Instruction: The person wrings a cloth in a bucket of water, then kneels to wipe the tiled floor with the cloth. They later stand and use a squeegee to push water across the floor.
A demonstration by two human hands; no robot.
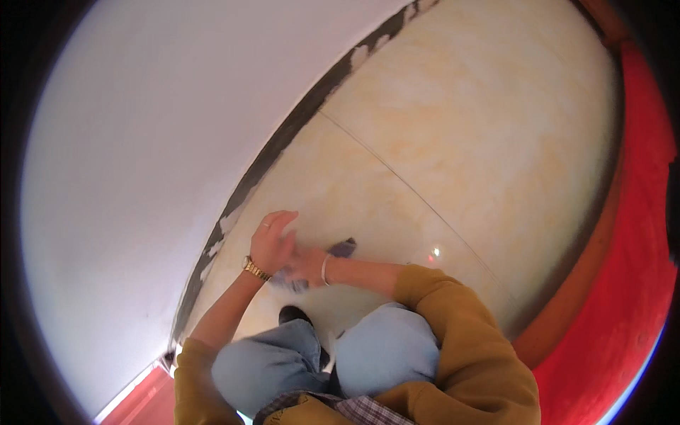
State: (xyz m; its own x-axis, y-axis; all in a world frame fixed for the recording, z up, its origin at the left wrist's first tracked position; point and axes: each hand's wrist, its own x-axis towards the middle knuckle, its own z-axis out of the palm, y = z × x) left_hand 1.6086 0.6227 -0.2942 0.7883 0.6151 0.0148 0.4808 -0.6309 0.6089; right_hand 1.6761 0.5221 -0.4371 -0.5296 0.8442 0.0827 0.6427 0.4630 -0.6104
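Note:
My left hand, with a ring and a gold watch at the wrist, is raised over the floor with its fingers apart. Close beside it, my right hand wears a pale bracelet and is blurred by motion. A bluish, dark-patterned item, perhaps cloth, shows on both sides of the right hand. Whether that hand grips it or passes above it cannot be made out. The hands overlap in the view, so any contact between them is unclear.
Below the hands are my bent knees in light blue jeans and a dark shoe. A pale wall with a chipped dark base strip runs along the left. Glossy cream floor tiles meet a red surface at right.

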